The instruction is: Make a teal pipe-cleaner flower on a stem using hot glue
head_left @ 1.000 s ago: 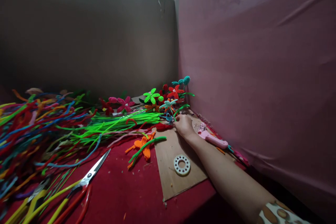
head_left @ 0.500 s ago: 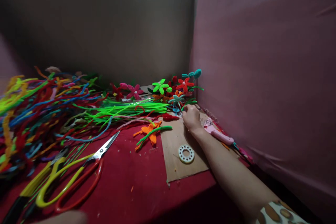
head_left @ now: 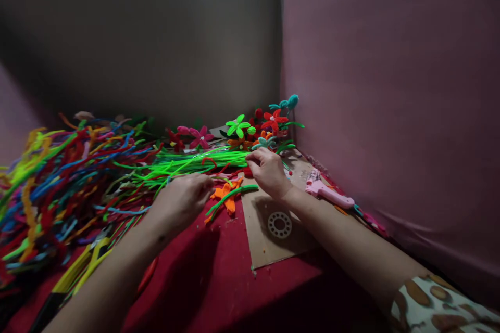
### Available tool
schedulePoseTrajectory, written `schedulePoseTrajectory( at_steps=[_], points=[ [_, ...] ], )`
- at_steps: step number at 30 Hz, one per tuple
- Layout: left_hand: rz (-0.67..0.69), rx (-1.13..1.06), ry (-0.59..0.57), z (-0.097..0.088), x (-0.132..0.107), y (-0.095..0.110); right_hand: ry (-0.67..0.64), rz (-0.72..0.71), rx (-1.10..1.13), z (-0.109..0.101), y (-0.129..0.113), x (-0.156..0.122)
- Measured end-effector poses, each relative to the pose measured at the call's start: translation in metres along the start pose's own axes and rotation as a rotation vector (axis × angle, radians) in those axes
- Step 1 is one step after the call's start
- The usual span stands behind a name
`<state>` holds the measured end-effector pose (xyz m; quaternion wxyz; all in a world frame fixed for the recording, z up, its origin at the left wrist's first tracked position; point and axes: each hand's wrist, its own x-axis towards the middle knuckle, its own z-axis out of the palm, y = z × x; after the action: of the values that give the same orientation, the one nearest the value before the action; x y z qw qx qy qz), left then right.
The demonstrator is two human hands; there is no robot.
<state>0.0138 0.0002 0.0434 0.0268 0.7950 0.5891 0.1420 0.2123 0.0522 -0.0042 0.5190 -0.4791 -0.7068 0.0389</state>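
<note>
My left hand (head_left: 183, 197) hovers over the red cloth (head_left: 226, 281), its fingers curled together beside an orange pipe-cleaner flower (head_left: 229, 197) with a green stem lying across it. Whether anything sits in those fingers I cannot make out. My right hand (head_left: 269, 171) is closed in a pinch above the cardboard (head_left: 269, 252), close to the right ends of a bundle of bright green pipe cleaners (head_left: 195, 162). What it pinches, if anything, is too small to see. A white ring with holes (head_left: 279, 225) lies on the cardboard below my right wrist.
A heap of mixed pipe cleaners (head_left: 70, 182) covers the left side. Finished flowers (head_left: 238, 126) stand at the back. A pink glue gun (head_left: 330, 195) lies right of my right hand. Yellow-handled pliers (head_left: 78, 270) and partly hidden red-handled scissors (head_left: 147, 276) are at front left.
My left hand has come up from the bottom edge to beside the orange flower, now covering most of the scissors. My right hand has moved left, toward the green bundle's ends.
</note>
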Motion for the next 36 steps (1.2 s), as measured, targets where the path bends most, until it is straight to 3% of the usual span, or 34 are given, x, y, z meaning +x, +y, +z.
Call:
schedulePoseTrajectory(
  at_steps=[4, 10, 21, 26, 30, 33, 36],
  points=[
    [-0.013, 0.103, -0.158, 0.026, 0.019, -0.009, 0.058, -0.069, 0.122, 0.004, -0.002, -0.005],
    [-0.028, 0.024, -0.242, 0.047, 0.014, -0.008, 0.070, -0.052, 0.148, 0.002, 0.011, -0.015],
    [-0.146, -0.566, 0.056, 0.054, 0.007, -0.014, 0.069, -0.003, 0.188, -0.001, 0.010, -0.015],
    [-0.311, -0.803, 0.015, 0.055, 0.000, 0.008, -0.020, -0.032, 0.216, 0.000, 0.009, -0.018],
    [-0.285, -0.948, -0.093, 0.052, -0.006, 0.020, -0.106, -0.082, 0.140, 0.001, 0.008, -0.021],
    [-0.283, -1.023, -0.081, 0.048, -0.003, 0.013, -0.159, 0.013, 0.121, -0.001, 0.010, -0.018],
    [-0.319, -0.931, 0.106, 0.046, 0.005, -0.007, -0.272, 0.170, 0.077, -0.001, 0.018, -0.012]
  ],
)
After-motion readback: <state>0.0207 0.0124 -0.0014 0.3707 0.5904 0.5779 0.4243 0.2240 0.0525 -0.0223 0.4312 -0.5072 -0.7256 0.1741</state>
